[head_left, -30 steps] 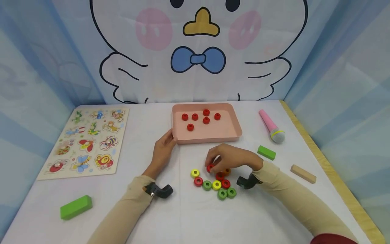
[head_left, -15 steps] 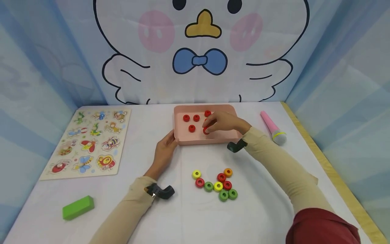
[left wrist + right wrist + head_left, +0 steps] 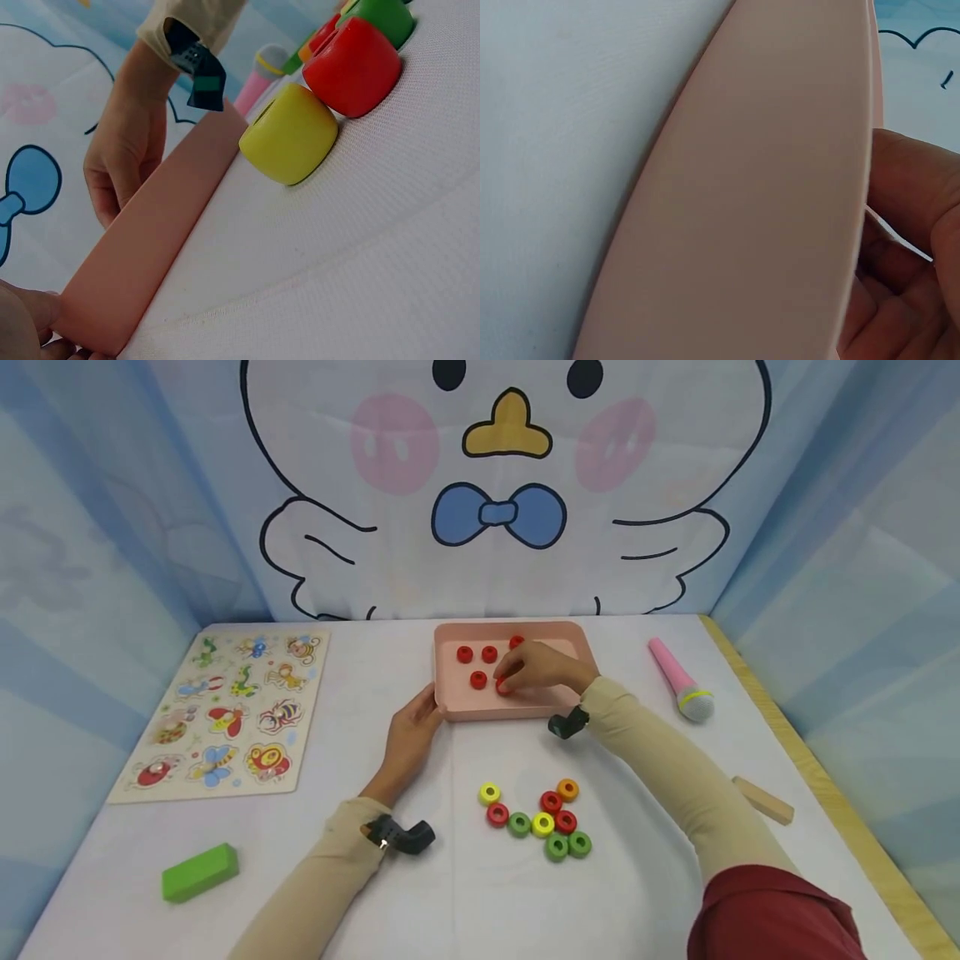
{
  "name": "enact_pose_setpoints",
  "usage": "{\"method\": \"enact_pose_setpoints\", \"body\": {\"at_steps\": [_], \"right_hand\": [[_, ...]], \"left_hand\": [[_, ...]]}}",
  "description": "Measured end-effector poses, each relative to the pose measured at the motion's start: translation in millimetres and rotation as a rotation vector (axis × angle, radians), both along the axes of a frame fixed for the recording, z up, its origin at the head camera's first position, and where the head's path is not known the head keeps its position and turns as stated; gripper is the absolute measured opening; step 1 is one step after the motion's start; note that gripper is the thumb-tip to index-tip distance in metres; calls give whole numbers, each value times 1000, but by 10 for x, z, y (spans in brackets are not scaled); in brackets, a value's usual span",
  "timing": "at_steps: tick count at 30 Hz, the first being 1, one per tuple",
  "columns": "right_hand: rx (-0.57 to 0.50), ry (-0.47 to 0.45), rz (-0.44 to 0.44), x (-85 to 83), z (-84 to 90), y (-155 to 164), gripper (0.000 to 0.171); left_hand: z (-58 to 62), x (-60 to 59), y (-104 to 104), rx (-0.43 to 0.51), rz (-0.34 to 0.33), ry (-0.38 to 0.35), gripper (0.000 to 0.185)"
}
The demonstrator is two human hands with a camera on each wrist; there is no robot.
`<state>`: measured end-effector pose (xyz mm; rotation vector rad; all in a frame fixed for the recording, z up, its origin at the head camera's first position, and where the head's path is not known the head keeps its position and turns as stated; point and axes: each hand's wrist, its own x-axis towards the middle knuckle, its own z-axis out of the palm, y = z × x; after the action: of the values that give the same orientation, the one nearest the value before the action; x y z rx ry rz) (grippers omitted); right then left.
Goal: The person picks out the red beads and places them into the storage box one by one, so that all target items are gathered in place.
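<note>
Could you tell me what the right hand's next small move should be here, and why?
Probably release the red ring and lift clear: the right hand pinches it low inside the pink tray, beside other red rings, while the left hand steadies the tray's corner and more red rings wait on the table.

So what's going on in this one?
A person is working with coloured rings. The right hand reaches into the pink tray, pinching a red ring beside several others already lying there. The left hand rests against the tray's near-left corner. A mixed cluster of rings sits on the table in front.
</note>
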<state>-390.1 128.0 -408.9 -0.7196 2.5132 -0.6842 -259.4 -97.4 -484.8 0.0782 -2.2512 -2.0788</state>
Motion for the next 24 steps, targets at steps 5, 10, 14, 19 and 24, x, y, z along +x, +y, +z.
{"method": "enact_pose_setpoints", "body": {"at_steps": [5, 10, 14, 19, 24], "right_hand": [[-20, 27, -14, 53, 35, 80, 27], [-116, 75, 7, 160, 145, 265, 31], [-186, 70, 4, 360, 224, 486, 33], [-264, -13, 20, 717, 243, 750, 35], [-318, -184, 77, 1082, 138, 847, 38]], "left_hand": [[18, 12, 6, -34, -10, -17, 53], [26, 12, 2, -47, -17, -3, 54], [24, 5, 15, -61, -20, -6, 54], [30, 2, 20, -84, -11, -22, 54], [30, 10, -2, -81, -11, -15, 54]]}}
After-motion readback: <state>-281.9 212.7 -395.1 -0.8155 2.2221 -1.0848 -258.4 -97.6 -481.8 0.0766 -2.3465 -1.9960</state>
